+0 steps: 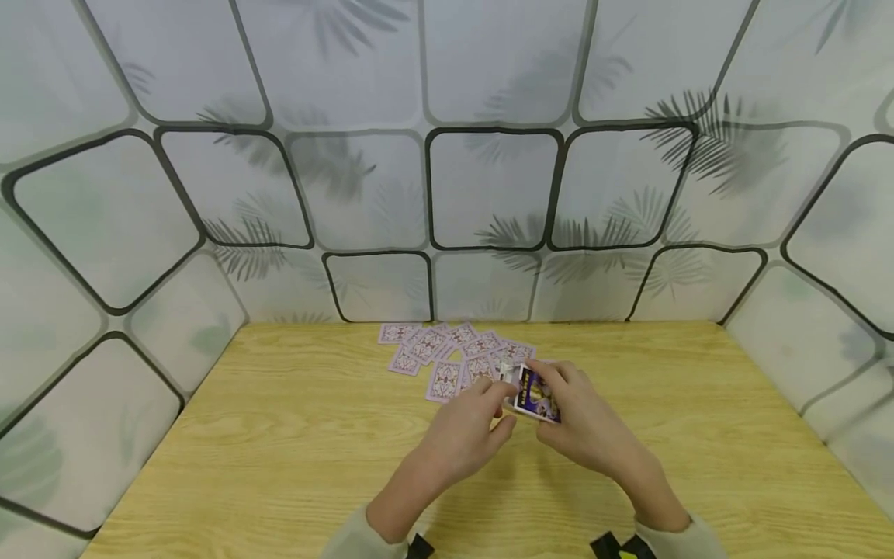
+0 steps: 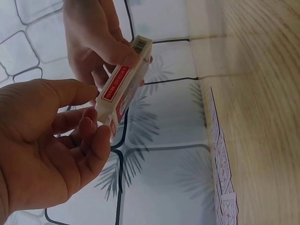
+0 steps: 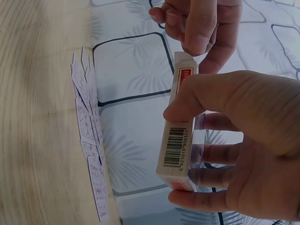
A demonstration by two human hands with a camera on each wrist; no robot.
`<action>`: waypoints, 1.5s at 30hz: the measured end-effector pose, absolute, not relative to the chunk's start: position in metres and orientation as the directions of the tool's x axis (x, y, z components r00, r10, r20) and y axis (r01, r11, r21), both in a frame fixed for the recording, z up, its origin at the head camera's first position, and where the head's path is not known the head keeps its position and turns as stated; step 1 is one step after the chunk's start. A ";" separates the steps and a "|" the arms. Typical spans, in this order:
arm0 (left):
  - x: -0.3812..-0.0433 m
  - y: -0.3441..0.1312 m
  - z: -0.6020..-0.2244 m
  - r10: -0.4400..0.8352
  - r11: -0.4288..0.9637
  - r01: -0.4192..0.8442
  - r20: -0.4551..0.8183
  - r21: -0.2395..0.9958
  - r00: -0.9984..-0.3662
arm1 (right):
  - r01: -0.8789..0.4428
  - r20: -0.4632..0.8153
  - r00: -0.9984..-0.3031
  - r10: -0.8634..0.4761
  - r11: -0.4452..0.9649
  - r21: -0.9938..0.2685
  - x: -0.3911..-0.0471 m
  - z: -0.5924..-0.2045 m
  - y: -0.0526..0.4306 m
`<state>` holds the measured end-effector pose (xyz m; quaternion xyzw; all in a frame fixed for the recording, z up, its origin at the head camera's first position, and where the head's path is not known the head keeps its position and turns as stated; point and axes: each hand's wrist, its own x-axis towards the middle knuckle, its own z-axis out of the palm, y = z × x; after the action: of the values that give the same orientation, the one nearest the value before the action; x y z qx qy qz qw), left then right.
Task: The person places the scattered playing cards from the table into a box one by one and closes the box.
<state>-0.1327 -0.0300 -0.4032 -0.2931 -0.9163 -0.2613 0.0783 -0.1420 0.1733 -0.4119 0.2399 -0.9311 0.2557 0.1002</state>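
Note:
A white playing-card box [image 1: 536,394] is held tilted above the table. One face shows a purple-and-gold picture, and a narrow side bears a barcode and a red label. My right hand [image 1: 583,423] grips it, the thumb on the barcode side and fingers around the opposite side, as the right wrist view shows. At the box's end, my left hand [image 1: 464,431] has its curled fingers and thumb at the pale end flap [image 3: 184,58], seeming to pinch it. Beyond the hands, several playing cards [image 1: 445,380] lie face down, overlapping, with pink patterned backs.
The wooden tabletop [image 1: 293,435] reaches a patterned white cloth wall [image 1: 489,194] behind the cards. Similar walls stand at left and right. Some cards lie close against the back wall.

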 end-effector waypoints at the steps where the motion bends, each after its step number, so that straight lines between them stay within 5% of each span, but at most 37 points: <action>1: -0.133 -0.030 -0.404 0.499 0.692 0.584 0.303 0.424 -0.812 | -0.489 0.301 -0.870 -0.390 0.755 -0.437 -0.143 -0.413 0.173; 30: -0.133 -0.030 -0.411 0.527 0.696 0.615 0.317 0.371 -0.788 | -0.440 0.367 -0.891 -0.267 0.701 -0.561 -0.156 -0.436 0.163; 45: -0.152 -0.049 -0.413 0.527 0.701 0.531 0.156 0.475 -0.835 | -0.378 0.294 -0.922 -0.252 0.747 -0.547 -0.156 -0.425 0.174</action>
<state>-0.1524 -0.0494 -0.4134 -0.2868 -0.9223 -0.2590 0.0041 -0.1559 0.1737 -0.4248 0.1696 -0.9291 0.3126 0.1013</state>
